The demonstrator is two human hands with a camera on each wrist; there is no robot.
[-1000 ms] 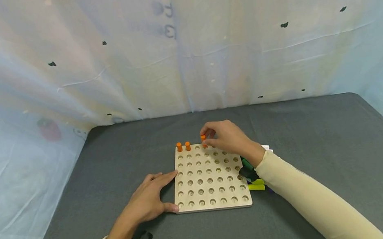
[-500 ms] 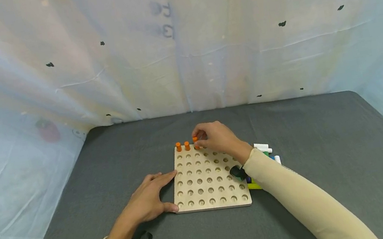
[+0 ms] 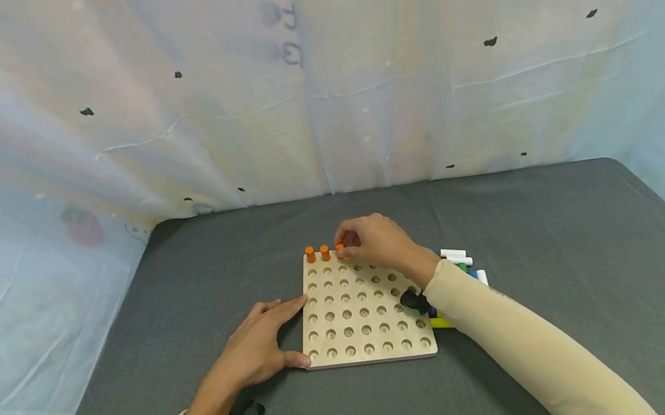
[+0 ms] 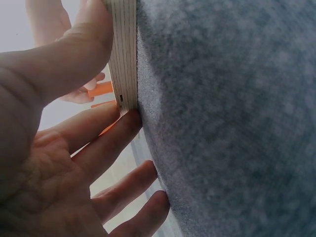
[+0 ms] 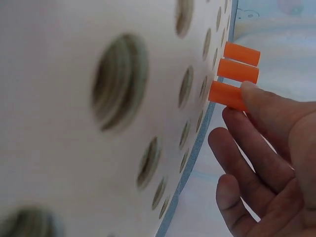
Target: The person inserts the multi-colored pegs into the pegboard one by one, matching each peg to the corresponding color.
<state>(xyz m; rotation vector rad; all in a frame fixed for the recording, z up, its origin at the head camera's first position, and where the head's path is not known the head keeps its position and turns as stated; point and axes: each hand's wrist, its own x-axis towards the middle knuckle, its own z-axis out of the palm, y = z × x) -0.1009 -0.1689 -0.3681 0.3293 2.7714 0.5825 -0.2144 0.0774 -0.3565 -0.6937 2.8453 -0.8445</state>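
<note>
A square wooden pegboard [image 3: 353, 305] with rows of round holes lies on the grey cloth. Two orange pegs stand upright in its far row, the left one [image 3: 310, 254] in the corner and another [image 3: 325, 253] beside it. My right hand [image 3: 376, 240] pinches a third orange peg [image 5: 227, 95] between thumb and fingers, seated in the third hole of that row. My left hand [image 3: 256, 344] rests at the board's left edge, thumb at the near corner and fingers spread along the side. In the left wrist view its fingertips [image 4: 132, 121] touch the board's edge [image 4: 123, 54] and the cloth.
Right of the board, partly under my right forearm, lie loose pegs: white [image 3: 453, 253], green [image 3: 462, 266], yellow [image 3: 442, 324] and blue ones. Grey cloth [image 3: 537, 241] covers the table, and a pale sheet [image 3: 353, 89] hangs behind it.
My right hand has moved left along the far row with the orange peg, then lowered it into the third hole. My left hand has stayed at the board's edge.
</note>
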